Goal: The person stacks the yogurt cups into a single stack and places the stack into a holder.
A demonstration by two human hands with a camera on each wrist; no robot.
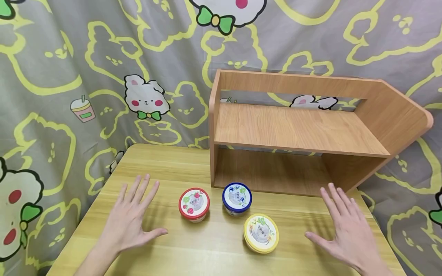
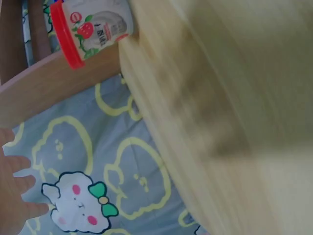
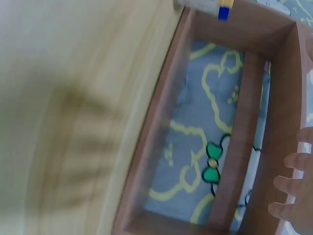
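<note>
Three round lidded tubs stand on the wooden table. The tub with the red lid (image 1: 194,204) shows strawberries; in the left wrist view this strawberry tub (image 2: 95,27) is seen from its side. Right of it are a blue-lidded tub (image 1: 236,198) and, closer to me, a yellow-lidded tub (image 1: 261,233). My left hand (image 1: 127,218) hovers over the table left of the red tub, fingers spread and holding nothing. On the other side, my right hand (image 1: 350,230) is likewise spread and bare, to the right of the yellow tub.
A two-level wooden shelf (image 1: 300,128) stands at the table's back right, just behind the blue tub. Behind the table (image 1: 165,165) hangs a grey curtain (image 1: 114,88) with yellow outlines and white rabbit figures.
</note>
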